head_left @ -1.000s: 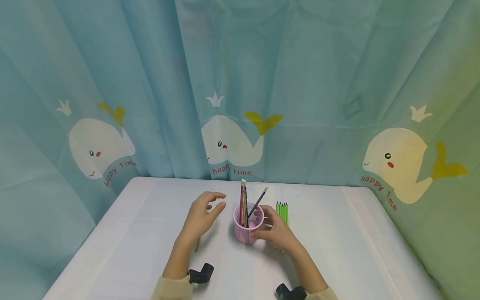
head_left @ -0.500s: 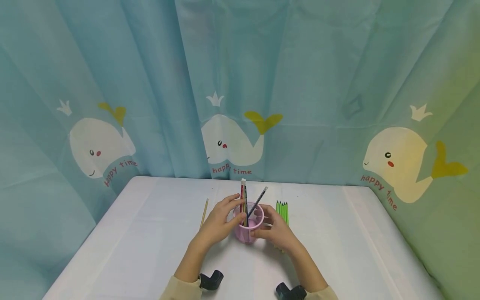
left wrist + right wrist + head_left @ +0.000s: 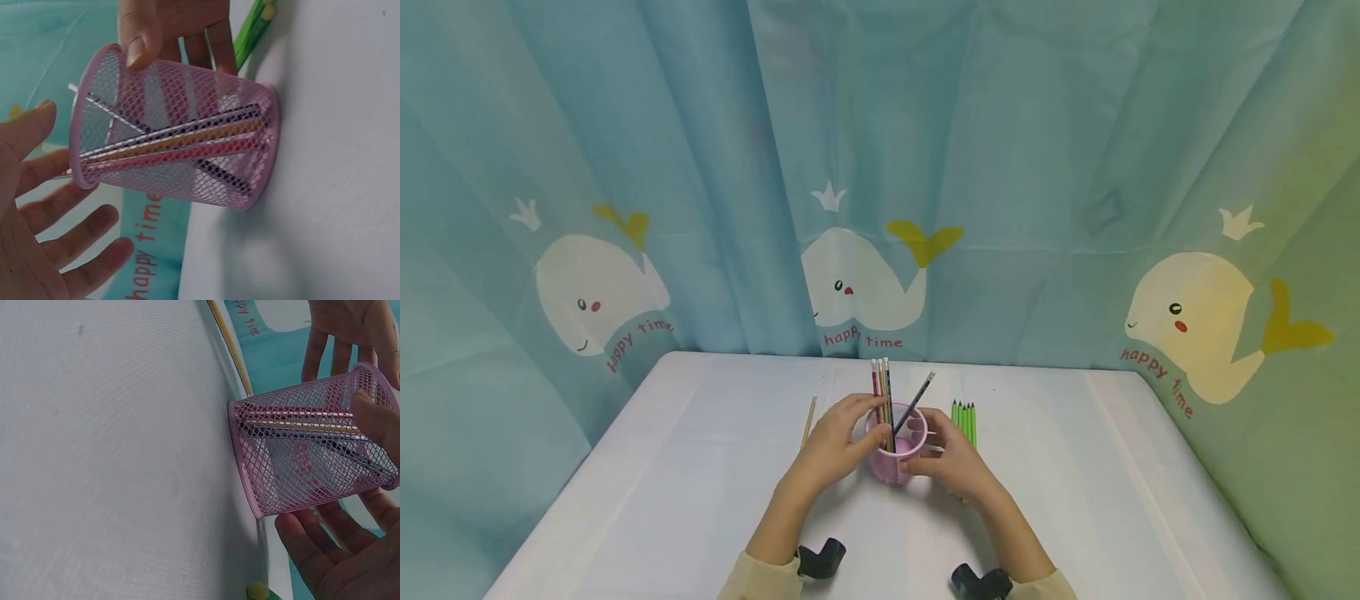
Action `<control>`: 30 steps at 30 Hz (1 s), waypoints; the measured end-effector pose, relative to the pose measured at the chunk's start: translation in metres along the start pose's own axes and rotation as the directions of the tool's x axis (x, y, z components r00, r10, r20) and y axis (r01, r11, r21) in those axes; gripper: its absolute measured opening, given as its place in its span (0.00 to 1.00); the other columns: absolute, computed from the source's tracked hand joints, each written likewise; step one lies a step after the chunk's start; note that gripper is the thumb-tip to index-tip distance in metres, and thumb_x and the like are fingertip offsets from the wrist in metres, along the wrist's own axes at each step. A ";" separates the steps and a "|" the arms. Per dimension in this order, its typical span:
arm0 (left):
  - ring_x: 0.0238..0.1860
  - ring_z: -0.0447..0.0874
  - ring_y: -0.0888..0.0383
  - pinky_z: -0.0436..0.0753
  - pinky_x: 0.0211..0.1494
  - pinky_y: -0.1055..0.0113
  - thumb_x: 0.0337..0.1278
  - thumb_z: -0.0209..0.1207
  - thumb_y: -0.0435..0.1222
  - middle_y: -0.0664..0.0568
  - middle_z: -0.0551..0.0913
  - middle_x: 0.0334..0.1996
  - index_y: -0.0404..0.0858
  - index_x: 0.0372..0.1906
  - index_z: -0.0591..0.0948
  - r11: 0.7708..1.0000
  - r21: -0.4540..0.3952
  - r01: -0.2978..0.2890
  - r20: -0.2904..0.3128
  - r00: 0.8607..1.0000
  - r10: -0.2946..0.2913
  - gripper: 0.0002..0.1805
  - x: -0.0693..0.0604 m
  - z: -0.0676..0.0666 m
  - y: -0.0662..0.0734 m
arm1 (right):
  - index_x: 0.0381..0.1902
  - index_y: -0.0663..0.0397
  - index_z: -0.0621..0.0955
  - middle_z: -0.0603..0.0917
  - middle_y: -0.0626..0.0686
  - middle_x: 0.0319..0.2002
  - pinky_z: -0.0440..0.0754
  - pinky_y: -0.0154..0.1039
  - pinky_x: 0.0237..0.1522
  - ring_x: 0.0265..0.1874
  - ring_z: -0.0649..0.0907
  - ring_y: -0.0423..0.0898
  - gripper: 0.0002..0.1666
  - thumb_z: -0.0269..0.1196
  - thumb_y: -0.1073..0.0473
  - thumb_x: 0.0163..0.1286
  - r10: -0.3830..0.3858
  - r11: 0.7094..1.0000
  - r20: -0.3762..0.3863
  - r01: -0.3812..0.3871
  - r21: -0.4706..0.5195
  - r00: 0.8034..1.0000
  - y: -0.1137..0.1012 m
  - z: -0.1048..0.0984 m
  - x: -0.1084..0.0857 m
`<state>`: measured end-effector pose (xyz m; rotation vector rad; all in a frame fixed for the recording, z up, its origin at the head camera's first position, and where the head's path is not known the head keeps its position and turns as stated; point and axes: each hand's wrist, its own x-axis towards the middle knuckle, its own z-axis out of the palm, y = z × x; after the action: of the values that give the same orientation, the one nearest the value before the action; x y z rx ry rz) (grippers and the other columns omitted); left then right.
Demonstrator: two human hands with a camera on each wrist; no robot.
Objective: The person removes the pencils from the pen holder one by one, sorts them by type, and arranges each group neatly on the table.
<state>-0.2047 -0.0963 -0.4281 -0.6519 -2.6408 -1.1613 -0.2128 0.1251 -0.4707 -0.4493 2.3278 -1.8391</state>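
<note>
A pink mesh pencil cup (image 3: 891,468) stands upright on the table. My right hand (image 3: 953,458) grips its right side, thumb in front and fingers behind. Inside, a red pencil, a yellow pencil and a dark pencil (image 3: 888,379) stand close together on the left. Another dark pencil (image 3: 919,393) leans right against the rim. At the cup's left rim, my left hand (image 3: 835,437) pinches the bundled pencils between thumb and forefinger. In the left wrist view its other fingers (image 3: 94,269) spread loosely outside the mesh. The exact finger contact is partly hidden.
A yellow pencil (image 3: 809,421) lies on the white table (image 3: 1075,500) left of the cup, partly behind my left hand. Several green pencils (image 3: 964,421) lie side by side on the right, partly under my right forearm. A whale-printed curtain (image 3: 1037,167) hangs behind.
My left hand has come right from beside the cup to the bundled pencils. Their tops have shifted slightly left and fanned apart. My right hand stays on the cup.
</note>
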 end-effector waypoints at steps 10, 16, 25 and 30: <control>0.67 0.74 0.51 0.72 0.72 0.49 0.65 0.63 0.46 0.52 0.79 0.61 0.42 0.63 0.79 1.000 -0.003 0.001 -0.024 1.000 -0.001 0.25 -0.001 -0.010 0.007 | 0.66 0.54 0.71 0.78 0.61 0.61 0.81 0.53 0.61 0.59 0.79 0.61 0.46 0.78 0.65 0.49 0.009 1.000 0.002 -0.009 0.006 1.000 -0.001 0.000 0.000; 0.67 0.74 0.54 0.81 0.63 0.50 0.66 0.62 0.46 0.54 0.79 0.62 0.44 0.64 0.78 0.999 -0.033 0.007 -0.044 0.999 -0.008 0.24 -0.002 -0.017 0.012 | 0.66 0.54 0.72 0.78 0.62 0.61 0.80 0.54 0.62 0.59 0.79 0.61 0.46 0.78 0.65 0.49 0.005 1.000 0.000 -0.005 0.016 1.000 -0.002 0.001 0.000; 0.64 0.76 0.54 0.84 0.58 0.53 0.66 0.63 0.45 0.55 0.78 0.63 0.45 0.65 0.78 0.994 -0.110 -0.003 -0.071 0.997 -0.005 0.24 -0.003 -0.026 0.019 | 0.66 0.53 0.72 0.78 0.61 0.62 0.80 0.53 0.62 0.60 0.79 0.61 0.46 0.78 0.65 0.49 0.013 1.000 -0.008 -0.013 0.004 1.000 0.000 0.001 -0.001; 0.60 0.79 0.51 0.85 0.57 0.54 0.66 0.63 0.44 0.53 0.78 0.62 0.45 0.64 0.78 0.981 -0.192 -0.025 -0.092 0.996 0.008 0.24 -0.002 -0.031 0.020 | 0.65 0.54 0.72 0.78 0.63 0.61 0.80 0.53 0.62 0.60 0.78 0.62 0.46 0.78 0.65 0.49 0.005 1.000 0.000 -0.005 0.012 1.000 -0.001 0.000 -0.001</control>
<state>-0.1939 -0.1081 -0.3949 -0.6355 -2.4639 -1.4192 -0.2119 0.1250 -0.4694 -0.4417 2.3153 -1.8498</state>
